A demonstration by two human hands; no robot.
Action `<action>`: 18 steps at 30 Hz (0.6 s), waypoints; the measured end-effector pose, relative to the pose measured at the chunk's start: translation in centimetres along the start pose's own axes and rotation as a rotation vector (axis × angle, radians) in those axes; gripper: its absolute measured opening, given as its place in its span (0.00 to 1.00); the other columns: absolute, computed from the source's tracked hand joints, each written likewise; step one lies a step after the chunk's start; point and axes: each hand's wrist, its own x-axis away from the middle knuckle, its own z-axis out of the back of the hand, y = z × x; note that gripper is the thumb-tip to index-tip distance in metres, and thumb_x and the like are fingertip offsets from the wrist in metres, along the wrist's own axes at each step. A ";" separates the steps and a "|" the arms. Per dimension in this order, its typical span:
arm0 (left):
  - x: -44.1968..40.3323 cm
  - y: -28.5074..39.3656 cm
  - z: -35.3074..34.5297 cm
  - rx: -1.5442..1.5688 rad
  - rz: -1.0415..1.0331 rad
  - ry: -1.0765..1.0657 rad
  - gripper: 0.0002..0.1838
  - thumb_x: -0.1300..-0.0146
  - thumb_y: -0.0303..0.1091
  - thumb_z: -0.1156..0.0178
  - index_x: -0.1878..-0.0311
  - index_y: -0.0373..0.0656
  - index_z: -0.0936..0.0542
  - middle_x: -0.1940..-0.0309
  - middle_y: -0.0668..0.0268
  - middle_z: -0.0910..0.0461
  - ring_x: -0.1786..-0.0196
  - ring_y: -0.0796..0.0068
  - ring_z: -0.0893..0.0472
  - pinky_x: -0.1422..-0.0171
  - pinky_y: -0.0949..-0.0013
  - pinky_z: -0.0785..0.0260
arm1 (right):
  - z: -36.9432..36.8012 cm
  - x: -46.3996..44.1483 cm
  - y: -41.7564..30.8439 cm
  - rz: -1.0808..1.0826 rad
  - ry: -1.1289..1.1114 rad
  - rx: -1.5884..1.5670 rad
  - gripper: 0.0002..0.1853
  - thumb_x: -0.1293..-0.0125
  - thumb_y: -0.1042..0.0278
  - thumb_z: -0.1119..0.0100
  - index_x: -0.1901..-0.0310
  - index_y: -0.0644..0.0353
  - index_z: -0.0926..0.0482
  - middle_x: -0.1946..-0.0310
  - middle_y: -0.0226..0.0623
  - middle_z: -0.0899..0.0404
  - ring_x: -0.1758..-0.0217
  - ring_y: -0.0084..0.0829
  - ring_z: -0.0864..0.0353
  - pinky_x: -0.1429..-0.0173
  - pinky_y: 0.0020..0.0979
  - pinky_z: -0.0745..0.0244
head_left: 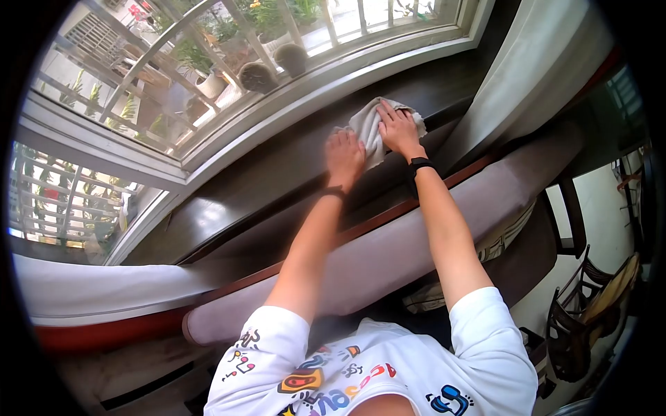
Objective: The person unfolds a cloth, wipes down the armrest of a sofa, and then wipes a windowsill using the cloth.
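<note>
A pale, crumpled cloth [369, 123] lies on the dark, glossy window sill [291, 147]. On top of the cloth rests my right hand [399, 128], fingers bent over the fabric and holding it against the sill. At the cloth's left edge is my left hand [345, 154], smeared by motion, so its grip on the fabric is unclear. A dark band [419, 163] circles my right wrist.
Beyond the sill, a white-framed window [243, 114] with bars faces potted plants [258, 78]. White curtains hang at the right [517, 76] and lower left [104, 295]. A mauve sofa back [388, 260] runs between me and the sill. Wooden chairs [590, 312] stand behind at right.
</note>
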 end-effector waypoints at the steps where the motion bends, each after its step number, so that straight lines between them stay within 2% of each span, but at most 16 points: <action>1: -0.4 0.8 -0.3 0.007 -0.003 0.001 0.21 0.34 0.43 0.45 0.43 0.40 0.24 0.50 0.56 0.25 0.46 0.55 0.27 0.42 0.52 0.35 | 0.1 -0.1 0.9 0.001 0.012 0.007 0.26 0.30 0.56 0.49 0.32 0.49 0.26 0.26 0.30 0.33 0.34 0.37 0.25 0.25 0.46 0.40; 7: -3.3 5.3 -2.4 0.019 -0.030 0.045 0.18 0.35 0.46 0.45 0.49 0.44 0.22 0.54 0.59 0.25 0.48 0.59 0.26 0.44 0.55 0.35 | 0.3 -1.3 5.7 0.009 0.126 -0.027 0.24 0.33 0.57 0.48 0.37 0.50 0.22 0.29 0.32 0.29 0.37 0.38 0.23 0.28 0.48 0.37; 10: -4.5 6.9 -3.0 0.048 -0.034 0.038 0.16 0.36 0.43 0.44 0.51 0.43 0.22 0.54 0.58 0.25 0.48 0.57 0.26 0.44 0.54 0.35 | 0.1 -2.7 7.2 -0.017 -0.007 -0.025 0.25 0.34 0.58 0.49 0.36 0.50 0.23 0.28 0.32 0.30 0.36 0.39 0.24 0.27 0.48 0.37; 13: -4.3 7.3 -3.1 0.000 -0.023 0.053 0.15 0.36 0.42 0.43 0.51 0.43 0.23 0.55 0.57 0.25 0.49 0.56 0.26 0.44 0.53 0.35 | -0.3 -2.9 7.5 0.001 -0.033 -0.028 0.26 0.34 0.57 0.50 0.34 0.49 0.25 0.26 0.32 0.33 0.35 0.40 0.25 0.26 0.50 0.38; 18: -4.4 7.2 -2.9 -0.032 -0.018 0.060 0.16 0.35 0.44 0.44 0.51 0.43 0.22 0.53 0.56 0.24 0.48 0.55 0.26 0.45 0.52 0.34 | -0.6 -2.9 6.9 0.006 0.035 -0.010 0.26 0.34 0.58 0.49 0.34 0.49 0.25 0.26 0.30 0.33 0.34 0.40 0.25 0.26 0.50 0.38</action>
